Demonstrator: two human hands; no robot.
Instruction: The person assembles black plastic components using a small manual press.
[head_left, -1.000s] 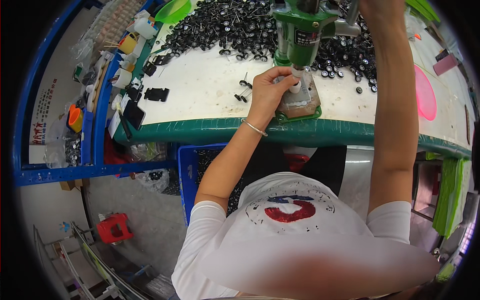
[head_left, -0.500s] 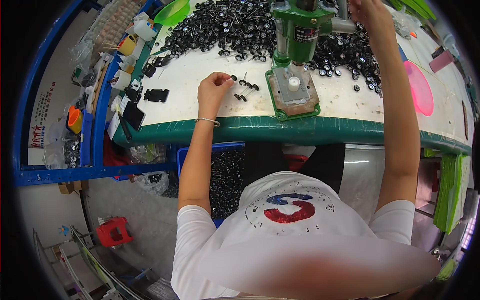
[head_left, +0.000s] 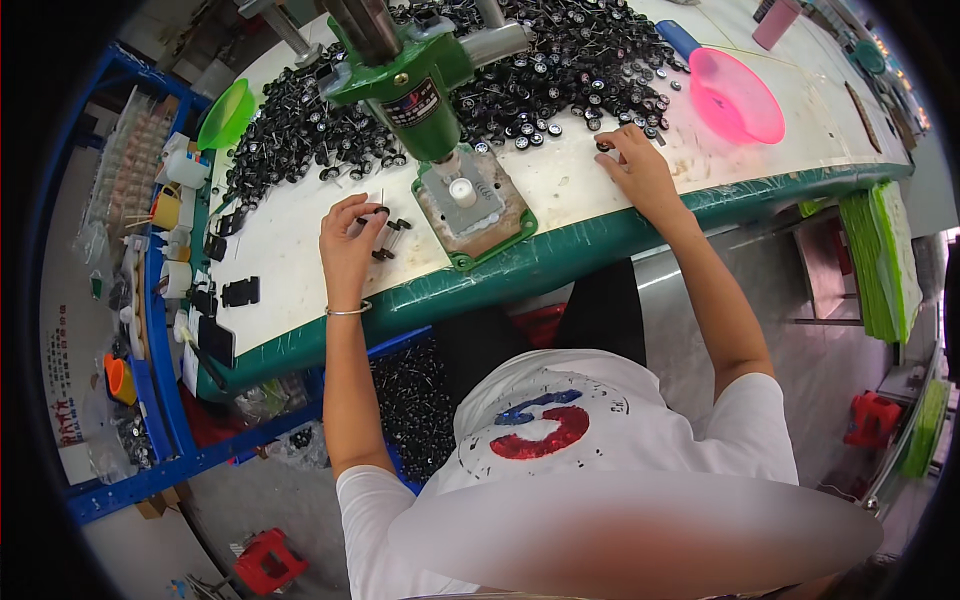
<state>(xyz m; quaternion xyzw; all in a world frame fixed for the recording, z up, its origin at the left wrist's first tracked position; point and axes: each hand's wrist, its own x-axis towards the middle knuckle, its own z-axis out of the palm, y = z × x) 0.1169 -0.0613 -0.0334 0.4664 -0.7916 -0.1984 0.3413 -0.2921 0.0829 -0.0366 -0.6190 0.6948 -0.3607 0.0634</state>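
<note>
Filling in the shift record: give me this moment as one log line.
left hand: at wheeled axles, grip unclear | right hand: pinching black wheel | green press: untouched | wheel pile: beyond press

Small lines of print stand on a dark rectangular label (head_left: 411,104) fixed to the green-painted metal press (head_left: 436,138); they are too small to read. Dark marks like lettering run across the flat grey metal plate (head_left: 470,222) on the press's base, beside the white cylinder (head_left: 462,192). On the white cotton T-shirt (head_left: 600,372), a few tiny dark characters sit right of a blue-and-red curved print (head_left: 540,436) (broken dark specks ring it). At far left, a pale wall panel (head_left: 80,340) carries a column of dark characters, with red ones lower down.
</note>
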